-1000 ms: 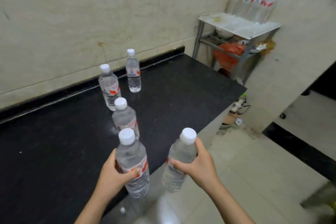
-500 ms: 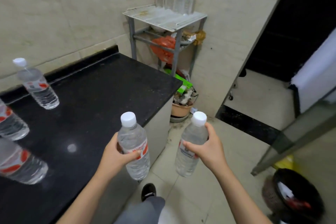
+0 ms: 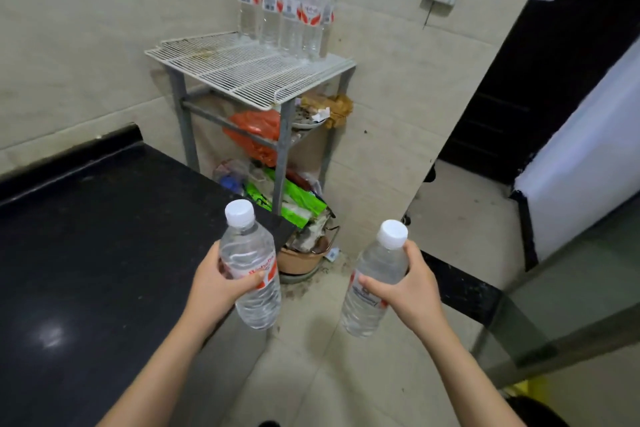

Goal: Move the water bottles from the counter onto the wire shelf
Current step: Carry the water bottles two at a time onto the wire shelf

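Fingers and thumb of left hand (image 3: 211, 284) curled round the labelled middle of a capped water bottle (image 3: 258, 305), held near upright at the end corner of the black counter (image 3: 86, 236). Right hand (image 3: 412, 291) closed the same way round a second bottle (image 3: 367, 302), slightly tilted, over the tiled floor (image 3: 346, 374), apart from the first. Farther off, against the wall, wire shelf (image 3: 256, 69) on a grey frame, row of bottles (image 3: 291, 7) upright along its back edge. Red bag (image 3: 256, 128) on the tier beneath; clay pot (image 3: 301, 253) at floor level.
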Available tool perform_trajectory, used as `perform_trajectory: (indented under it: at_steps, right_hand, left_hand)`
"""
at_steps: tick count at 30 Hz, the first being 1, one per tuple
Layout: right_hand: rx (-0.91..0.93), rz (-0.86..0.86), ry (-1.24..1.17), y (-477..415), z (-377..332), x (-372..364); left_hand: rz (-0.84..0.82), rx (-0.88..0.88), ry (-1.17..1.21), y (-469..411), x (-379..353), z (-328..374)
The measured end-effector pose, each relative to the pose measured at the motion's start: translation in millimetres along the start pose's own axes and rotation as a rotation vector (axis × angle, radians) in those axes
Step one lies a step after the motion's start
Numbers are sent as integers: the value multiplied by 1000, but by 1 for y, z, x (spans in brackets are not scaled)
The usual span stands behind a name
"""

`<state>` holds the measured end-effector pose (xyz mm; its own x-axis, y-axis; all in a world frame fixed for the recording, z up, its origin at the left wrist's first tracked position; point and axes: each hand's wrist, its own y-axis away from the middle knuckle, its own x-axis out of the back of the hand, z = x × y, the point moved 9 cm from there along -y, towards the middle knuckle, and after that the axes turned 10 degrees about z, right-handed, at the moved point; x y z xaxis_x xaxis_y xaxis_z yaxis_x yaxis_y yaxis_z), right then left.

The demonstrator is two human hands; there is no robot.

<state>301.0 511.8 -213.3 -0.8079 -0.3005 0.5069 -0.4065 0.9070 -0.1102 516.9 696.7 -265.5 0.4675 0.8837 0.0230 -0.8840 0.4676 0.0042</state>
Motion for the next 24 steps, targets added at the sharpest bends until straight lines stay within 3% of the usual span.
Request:
perform_trajectory:
  at_steps: [5, 13, 18, 24]
  right_hand:
    - [-61, 34, -38, -61, 24, 18]
    - [-60, -61, -70, -187, 64, 23]
    - [52, -145, -141, -281, 28, 26]
    - [227, -254, -308, -353, -49, 12]
  left_hand:
    - [-34, -38, -29, -52, -60, 11]
    - [8, -84, -17, -112, -154, 18]
    - [144, -195, 3, -148, -184, 78]
    - [335, -376, 68, -180, -162, 166]
